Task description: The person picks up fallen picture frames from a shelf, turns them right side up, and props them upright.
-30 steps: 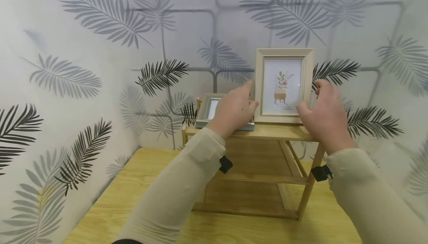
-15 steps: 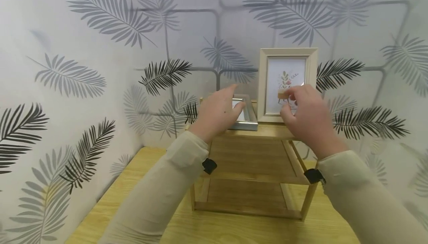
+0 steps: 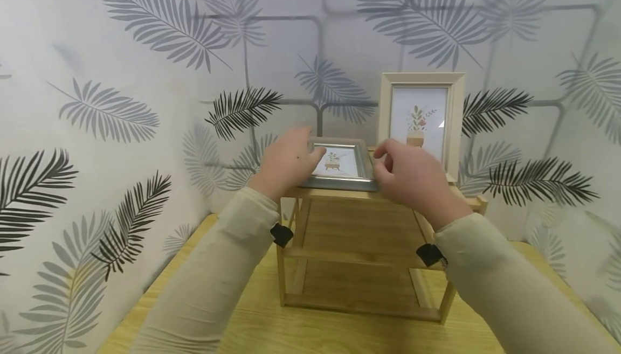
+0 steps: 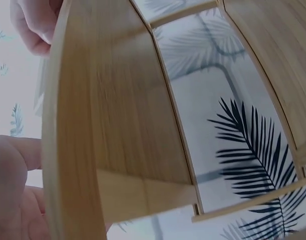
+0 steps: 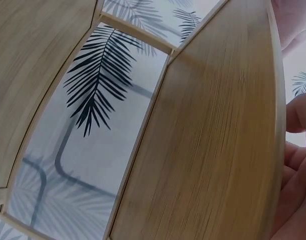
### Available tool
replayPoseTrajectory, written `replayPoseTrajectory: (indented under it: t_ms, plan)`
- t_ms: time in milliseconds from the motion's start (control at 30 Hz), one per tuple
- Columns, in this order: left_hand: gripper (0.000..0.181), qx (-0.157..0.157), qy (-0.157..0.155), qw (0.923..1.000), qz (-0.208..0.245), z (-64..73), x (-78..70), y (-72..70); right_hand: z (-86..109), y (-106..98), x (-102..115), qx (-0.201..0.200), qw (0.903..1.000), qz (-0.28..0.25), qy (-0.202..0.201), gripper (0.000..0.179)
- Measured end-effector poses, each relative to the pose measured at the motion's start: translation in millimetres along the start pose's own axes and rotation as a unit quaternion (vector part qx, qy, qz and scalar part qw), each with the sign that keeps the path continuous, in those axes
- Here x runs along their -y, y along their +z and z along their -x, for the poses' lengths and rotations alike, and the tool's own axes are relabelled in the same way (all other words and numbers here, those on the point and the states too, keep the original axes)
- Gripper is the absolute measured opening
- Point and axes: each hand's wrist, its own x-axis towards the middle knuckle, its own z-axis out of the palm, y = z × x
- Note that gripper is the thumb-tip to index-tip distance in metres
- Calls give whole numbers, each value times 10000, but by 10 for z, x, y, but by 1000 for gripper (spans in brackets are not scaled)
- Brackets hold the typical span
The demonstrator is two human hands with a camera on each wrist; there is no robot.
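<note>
A silver picture frame (image 3: 359, 165) with a small potted-plant print lies face up on the top shelf (image 3: 349, 194) of a wooden rack. My left hand (image 3: 286, 162) is at its left side, thumb spread over the frame's edge. At the frame's right edge is my right hand (image 3: 412, 173), thumb and fingers bent in a loose curve. A cream picture frame (image 3: 385, 111) stands upright behind the right hand, which hides its lower part. Both wrist views look up under the shelf, with parts of the left hand (image 4: 12, 190) and right hand (image 5: 298, 190) showing past its edge.
The rack (image 3: 361, 257) has two lower shelves and stands on a yellow wood-grain table (image 3: 310, 335). Directly behind is a wall (image 3: 281, 57) with leaf-patterned paper, and another wall (image 3: 58, 138) closes the left side.
Both hands have left the cream frame and moved left to either side of the silver frame. The cream frame stays upright, and the silver frame's print has come into view.
</note>
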Motion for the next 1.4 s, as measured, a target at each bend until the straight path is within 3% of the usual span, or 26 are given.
replayPoseTrajectory:
  t_ms: [233,433,533,767,900,1133,1400]
  plan:
    - [66,350,-272,9990,45,-36,173,-5,-43,42,78,239,9994,238,-7,22]
    - [44,840,-663,9929,526,-10,258,-8,-72,74,107,480,9980,380,145,23]
    - [42,1069,-837,9880,741,-11,278,-13,-70,81,121,587,9972,410,210,25]
    - [37,1346,-955,9844,601,-35,284,-15,-67,94,173,597,9972,313,308,28]
    - [36,1246,-830,9871,572,-39,287,-2,-69,109,178,524,9978,269,293,27]
    - [52,1024,-590,9926,271,-49,292,19,-64,137,178,350,9990,227,184,26]
    - [31,613,-523,9960,389,2,295,45,-48,156,177,206,9997,6,87,23]
